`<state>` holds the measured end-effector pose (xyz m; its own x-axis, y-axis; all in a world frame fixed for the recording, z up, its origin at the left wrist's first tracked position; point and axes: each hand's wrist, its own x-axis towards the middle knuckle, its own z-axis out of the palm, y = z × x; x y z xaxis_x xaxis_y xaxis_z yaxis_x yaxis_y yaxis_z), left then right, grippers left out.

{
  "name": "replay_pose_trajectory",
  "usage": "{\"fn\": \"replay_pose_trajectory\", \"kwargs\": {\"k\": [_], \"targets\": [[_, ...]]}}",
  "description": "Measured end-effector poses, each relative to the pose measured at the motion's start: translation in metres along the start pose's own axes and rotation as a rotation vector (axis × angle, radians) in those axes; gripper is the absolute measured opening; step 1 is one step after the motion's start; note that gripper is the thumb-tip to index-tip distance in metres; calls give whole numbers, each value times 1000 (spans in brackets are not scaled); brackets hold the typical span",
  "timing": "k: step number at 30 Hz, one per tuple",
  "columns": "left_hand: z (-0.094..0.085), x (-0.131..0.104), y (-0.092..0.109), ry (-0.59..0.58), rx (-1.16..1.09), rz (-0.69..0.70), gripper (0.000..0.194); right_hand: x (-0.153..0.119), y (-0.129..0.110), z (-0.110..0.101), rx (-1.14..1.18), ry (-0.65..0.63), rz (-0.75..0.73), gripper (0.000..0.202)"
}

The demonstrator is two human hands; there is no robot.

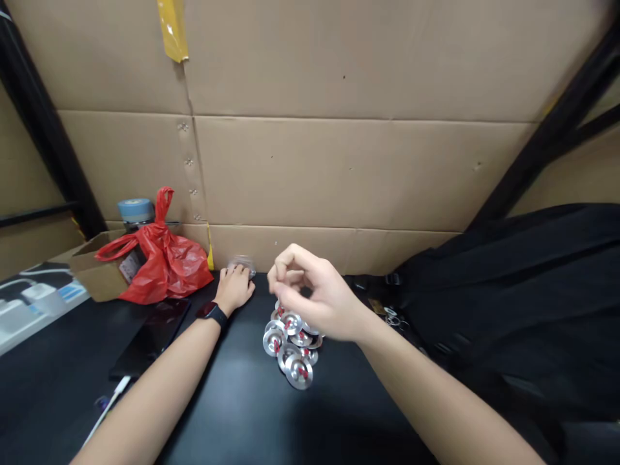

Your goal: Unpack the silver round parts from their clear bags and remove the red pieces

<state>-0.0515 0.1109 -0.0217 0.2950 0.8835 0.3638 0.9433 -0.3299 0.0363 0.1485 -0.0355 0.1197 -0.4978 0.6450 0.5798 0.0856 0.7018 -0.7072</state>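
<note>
Several shiny silver metal discs with raised centres and red cord-like bits lie in an overlapping heap on the black table. Above the back of this heap is my right hand, its thumb and fingers closed in a pinch. Whatever may be between those fingertips is too small or hidden to make out. My left hand, with a dark watch on the wrist, rests palm down near the cardboard wall. Its fingers are spread, with the tips at a clear plastic round piece, partly hidden by them.
On the left are a red plastic bag, a cardboard box, a blue-lidded container, a phone with a white cable, and a power strip. Black fabric fills the right, beside small metal rings. A cardboard wall stands behind.
</note>
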Motion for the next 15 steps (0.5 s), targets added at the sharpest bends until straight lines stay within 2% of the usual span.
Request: {"fn": "replay_pose_trajectory", "kwargs": {"k": [4, 6, 7, 10, 13, 15], "targets": [[2, -1, -1, 89, 67, 5, 29, -9, 102, -41, -353, 107, 214, 7], [4, -2, -2, 116, 74, 7, 29, -24, 143, -55, -464, 177, 303, 10], [4, -3, -2, 127, 75, 10, 29, -31, 157, -59, -503, 168, 317, 14], [3, -6, -1, 144, 79, 16, 32, -43, 177, -57, -569, -7, 253, 26], [-3, -12, 2, 140, 56, 2, 37, -40, 176, -47, -546, -168, 160, 28], [-8, -15, 5, 132, 29, -7, 40, -36, 174, -45, -555, -203, 154, 30]]}}
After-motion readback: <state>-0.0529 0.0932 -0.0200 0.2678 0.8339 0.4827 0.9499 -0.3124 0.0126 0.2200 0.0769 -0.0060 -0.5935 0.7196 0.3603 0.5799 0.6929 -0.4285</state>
